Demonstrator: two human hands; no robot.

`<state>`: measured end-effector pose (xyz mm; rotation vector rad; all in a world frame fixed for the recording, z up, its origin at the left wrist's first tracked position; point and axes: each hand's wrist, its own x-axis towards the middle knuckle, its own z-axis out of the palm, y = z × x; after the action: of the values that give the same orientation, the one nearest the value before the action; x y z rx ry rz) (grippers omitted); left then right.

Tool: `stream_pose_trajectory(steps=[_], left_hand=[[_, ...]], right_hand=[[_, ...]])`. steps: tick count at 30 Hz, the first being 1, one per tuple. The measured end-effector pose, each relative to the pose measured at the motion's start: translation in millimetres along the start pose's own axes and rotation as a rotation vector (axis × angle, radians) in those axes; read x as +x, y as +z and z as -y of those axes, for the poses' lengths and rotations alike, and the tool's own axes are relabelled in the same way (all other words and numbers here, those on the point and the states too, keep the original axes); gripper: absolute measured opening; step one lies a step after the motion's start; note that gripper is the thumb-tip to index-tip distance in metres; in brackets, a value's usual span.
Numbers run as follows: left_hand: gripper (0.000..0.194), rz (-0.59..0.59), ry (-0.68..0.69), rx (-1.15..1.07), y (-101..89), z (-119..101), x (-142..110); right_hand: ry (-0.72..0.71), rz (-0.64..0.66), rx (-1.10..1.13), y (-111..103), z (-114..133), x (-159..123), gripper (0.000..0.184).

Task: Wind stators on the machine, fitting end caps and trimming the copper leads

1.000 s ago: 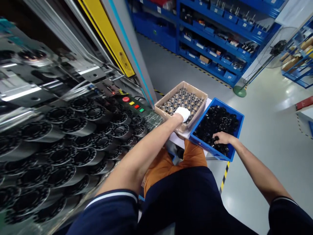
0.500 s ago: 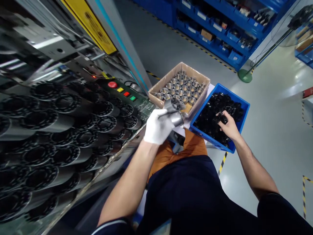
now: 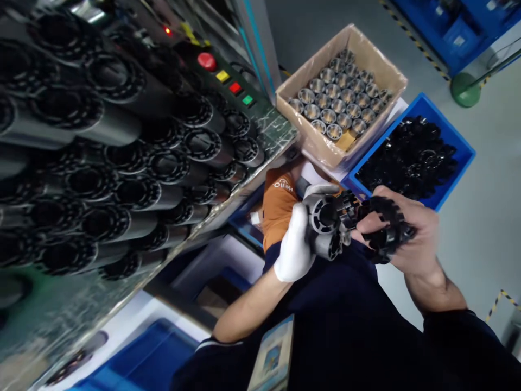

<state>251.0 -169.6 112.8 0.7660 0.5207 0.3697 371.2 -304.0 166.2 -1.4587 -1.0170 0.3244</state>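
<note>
My left hand (image 3: 293,244), in a white glove, grips metal cylinders (image 3: 325,228) in front of my lap. My bare right hand (image 3: 402,233) holds several black toothed plastic rings (image 3: 385,225) and presses one against the open end of a cylinder. Behind the hands stands a cardboard box (image 3: 313,144) filled with upright metal cylinders, and beside it a blue bin (image 3: 458,168) heaped with black rings.
At the left, a machine table (image 3: 228,206) carries rows of lying cylinders with black rings fitted. A control panel (image 3: 228,87) with red, yellow and green buttons sits behind them. Blue bins (image 3: 134,358) show below, a fan base (image 3: 465,89) stands on the grey floor.
Both hands left the box and bin and came together over my lap, the left with cylinders, the right with black rings. The view tilted down and closer.
</note>
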Motion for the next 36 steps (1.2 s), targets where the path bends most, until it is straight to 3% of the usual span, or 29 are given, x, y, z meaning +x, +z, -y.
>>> stream_pose_trajectory(steps=[2, 5, 12, 17, 23, 28, 31, 36], left_hand=[[0.065, -0.009, 0.074, 0.042, -2.2, -2, -5], [0.062, 0.010, 0.148, 0.107, -7.6, -2, -9], [0.047, -0.043, 0.153, 0.133, -11.5, 2, -8], [0.052, 0.079, 0.179, 0.207, -11.4, -6, -7], [0.059, 0.054, 0.184, 0.285, -10.5, -14, -13], [0.058, 0.131, 0.189, 0.126, -8.3, -1, -7], [0.055, 0.048, 0.131, 0.007, -8.3, 6, 0], [0.055, -0.093, 0.002, -0.155, -5.3, -3, 1]], right_hand=[[-0.043, 0.011, -0.052, 9, 1, 0, 0.032], [0.021, 0.015, -0.028, 16, 1, 0, 0.038], [-0.043, 0.023, -0.122, 24, -1, -2, 0.031], [-0.034, 0.093, -0.226, 17, 2, -1, 0.015], [-0.135, 0.213, -0.151, 9, -2, -3, 0.019], [-0.069, 0.104, -0.146, 23, -4, -11, 0.015], [-0.025, 0.028, -0.240, 20, 2, -12, 0.012], [-0.016, 0.170, -0.325, 4, 8, -14, 0.026]])
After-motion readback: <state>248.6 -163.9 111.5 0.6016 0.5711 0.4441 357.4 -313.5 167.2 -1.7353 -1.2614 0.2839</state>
